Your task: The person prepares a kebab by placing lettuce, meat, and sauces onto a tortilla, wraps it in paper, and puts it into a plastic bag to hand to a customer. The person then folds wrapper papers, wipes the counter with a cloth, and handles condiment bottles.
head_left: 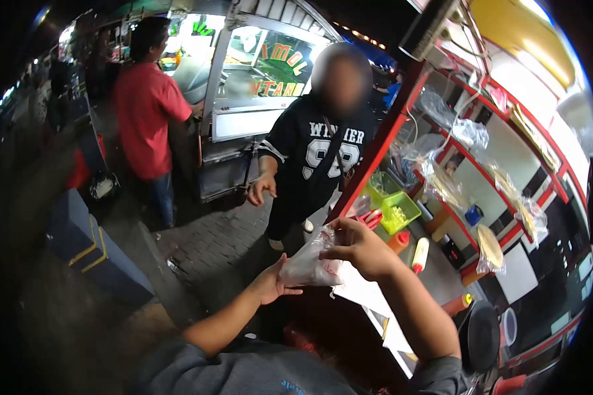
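Note:
A translucent plastic bag [310, 263] with something pale and reddish inside hangs between my hands. My right hand [359, 247] pinches the bag near its top right, fingers pressed together. Against the bag's lower left side, my left hand [273, 282] supports it with the fingers spread. The bag's contents are too blurred to make out. Facing me across the bag stands a person in a black jersey [316, 148], one hand [262, 189] held out at waist height, apart from mine.
A stall counter [441, 270] on the right holds a green basket [396, 212], a red-capped bottle [420, 255] and an orange bottle [398, 242]. A dark pan [481, 336] is nearer. Beside a lit glass cart [257, 72] stands a person in red [145, 118]. Blue-grey boxes [92, 243] are left.

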The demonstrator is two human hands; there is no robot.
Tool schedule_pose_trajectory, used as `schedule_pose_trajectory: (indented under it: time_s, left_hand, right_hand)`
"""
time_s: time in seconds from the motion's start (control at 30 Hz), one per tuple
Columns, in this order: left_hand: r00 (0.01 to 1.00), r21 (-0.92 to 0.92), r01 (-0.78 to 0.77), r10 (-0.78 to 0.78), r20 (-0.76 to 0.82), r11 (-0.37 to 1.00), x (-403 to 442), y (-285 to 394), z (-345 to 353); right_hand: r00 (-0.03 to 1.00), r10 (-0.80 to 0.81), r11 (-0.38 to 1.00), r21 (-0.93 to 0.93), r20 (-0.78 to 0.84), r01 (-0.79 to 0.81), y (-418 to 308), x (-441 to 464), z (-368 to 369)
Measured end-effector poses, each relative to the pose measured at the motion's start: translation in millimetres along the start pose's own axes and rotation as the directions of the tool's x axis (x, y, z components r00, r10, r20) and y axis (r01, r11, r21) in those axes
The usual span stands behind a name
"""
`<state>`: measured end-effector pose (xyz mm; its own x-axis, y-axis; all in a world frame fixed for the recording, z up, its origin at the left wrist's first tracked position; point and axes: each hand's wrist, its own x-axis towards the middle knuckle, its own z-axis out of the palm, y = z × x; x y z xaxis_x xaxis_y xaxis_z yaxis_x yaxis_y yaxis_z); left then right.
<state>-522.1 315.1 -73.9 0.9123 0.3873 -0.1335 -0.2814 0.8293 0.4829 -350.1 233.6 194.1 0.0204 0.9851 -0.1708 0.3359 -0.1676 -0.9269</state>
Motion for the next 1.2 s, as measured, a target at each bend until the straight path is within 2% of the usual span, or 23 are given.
schedule_pose_trajectory:
  time_s: [0.07, 0.1, 0.13, 0.2, 0.3, 0.4, 0.5, 0.67, 0.7, 0.73, 0.8, 0.87, 0.93, 0.97, 1.0, 1.03, 1.07, 1.13, 1.17, 1.2]
  left_hand:
    - [0.986, -0.09, -0.149, 0.141, -0.084, 0.985, 11, -20, -25]
    - [0.97, -0.13, -0.219, 0.202, -0.131, 0.967, 14, -22, -30]
    - [0.972, -0.167, -0.219, 0.201, -0.121, 0.961, 16, -23, -37]
    - [0.978, -0.236, -0.199, 0.178, -0.108, 0.951, 15, -27, -48]
    - [0.964, -0.284, -0.247, 0.205, -0.168, 0.926, 28, -24, -57]
    - [0.928, -0.274, -0.339, 0.272, -0.256, 0.9, 48, -14, -63]
    - [0.928, -0.332, -0.339, 0.256, -0.27, 0.88, 62, -7, -71]
    - [0.927, -0.369, -0.346, 0.253, -0.278, 0.863, 73, -1, -78]
    - [0.928, -0.389, -0.339, 0.235, -0.29, 0.857, 74, -1, -80]
    - [0.927, -0.392, -0.344, 0.243, -0.286, 0.853, 74, -1, -81]
    - [0.922, -0.389, -0.366, 0.272, -0.277, 0.845, 73, 3, -85]
    - [0.909, -0.376, -0.381, 0.268, -0.32, 0.844, 76, 9, -91]
    - [0.879, -0.313, -0.412, 0.282, -0.384, 0.856, 72, 13, -85]
    - [0.884, -0.33, -0.417, 0.293, -0.363, 0.847, 74, 16, -86]
    - [0.853, -0.237, -0.435, 0.313, -0.418, 0.868, 80, 17, -88]
    - [0.844, -0.24, -0.472, 0.357, -0.4, 0.848, 77, 16, -89]
    - [0.898, -0.192, -0.421, 0.377, -0.227, 0.887, 76, 23, -98]
    - [0.945, -0.215, -0.327, 0.317, -0.083, 0.92, 97, 24, -139]
    - [0.974, -0.311, -0.211, 0.172, -0.147, 0.927, 92, 35, -151]
    - [0.873, -0.09, -0.36, 0.301, -0.384, 0.929, 78, 46, -98]
  right_hand:
    - [0.987, -0.116, 0.987, -0.127, -0.112, 0.101, 22, 32, 4]
    - [0.984, -0.126, 0.97, -0.224, -0.124, 0.096, 20, 44, 7]
    - [0.978, -0.127, 0.972, -0.216, -0.164, 0.09, 16, 51, 14]
    - [0.923, -0.284, 0.875, -0.463, -0.261, 0.138, 16, 67, 24]
    - [0.82, -0.492, 0.759, -0.605, -0.293, 0.24, 33, 108, 35]
    - [0.821, -0.483, 0.718, -0.674, -0.304, 0.173, 43, 148, 36]
    - [0.8, -0.534, 0.706, -0.665, -0.274, 0.243, 44, 177, 38]
    - [0.846, -0.501, 0.681, -0.685, -0.18, 0.258, 37, 197, 53]
    - [0.855, -0.504, 0.672, -0.677, -0.123, 0.299, 40, 199, 53]
    - [0.821, -0.566, 0.651, -0.65, -0.072, 0.392, 46, 199, 55]
    - [0.772, -0.636, 0.566, -0.688, -0.014, 0.454, 55, 197, 58]
    - [0.79, -0.613, 0.461, -0.821, -0.02, 0.337, 56, 187, 64]
    - [0.815, -0.577, 0.496, -0.815, -0.052, 0.299, 59, 184, 65]
    - [0.688, -0.721, 0.406, -0.854, -0.082, 0.324, 63, 182, 63]
    - [0.56, -0.821, 0.335, -0.887, -0.108, 0.319, 67, 174, 66]
    - [0.526, -0.834, 0.356, -0.891, -0.166, 0.283, 74, 171, 70]
    - [0.585, -0.758, 0.449, -0.881, -0.287, 0.15, 66, 143, 93]
    - [0.78, -0.587, 0.709, -0.602, -0.216, 0.367, 91, 97, 92]
    - [0.815, -0.551, 0.77, -0.486, -0.179, 0.414, 113, 74, 102]
    - [0.873, -0.482, 0.836, -0.333, -0.068, 0.436, 127, 48, 107]
